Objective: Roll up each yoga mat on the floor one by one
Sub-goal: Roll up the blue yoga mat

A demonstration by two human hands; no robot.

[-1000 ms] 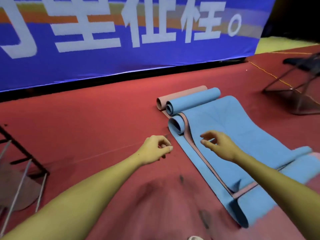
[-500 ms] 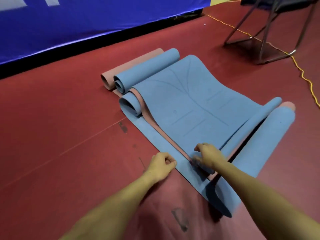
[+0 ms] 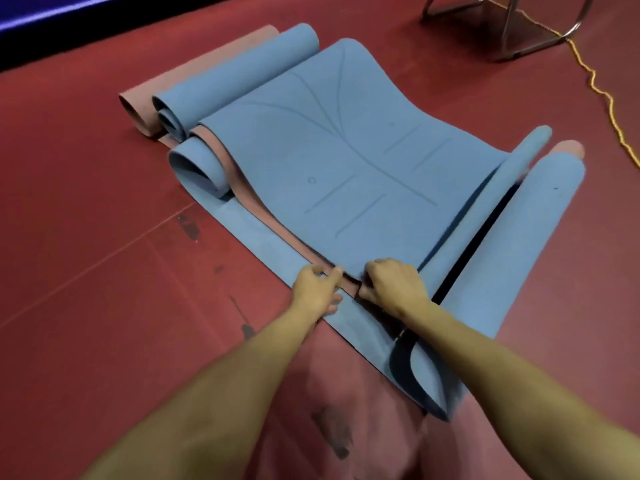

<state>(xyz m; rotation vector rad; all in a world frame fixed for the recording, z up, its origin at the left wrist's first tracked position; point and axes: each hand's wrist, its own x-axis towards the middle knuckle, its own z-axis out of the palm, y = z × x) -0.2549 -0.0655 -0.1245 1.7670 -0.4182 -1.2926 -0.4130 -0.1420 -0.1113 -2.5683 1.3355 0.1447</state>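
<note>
Both arms reach forward: left hand (image 3: 316,289) pinches the pink mat (image 3: 258,206) edge, right hand (image 3: 394,284) curls round the top blue mat (image 3: 346,157) corner, stacked on the red floor (image 3: 104,237).

Indoor sports hall or gym: red sports flooring (image 3: 104,271) with seam lines, yoga mats (image 3: 346,150) laid out, blue banner (image 3: 52,15) along wall, metal chair legs (image 3: 512,32).

Scuffed red floor (image 3: 104,271), metal chair frame (image 3: 512,32), yellow cord (image 3: 602,95), blue banner (image 3: 52,15).
</note>
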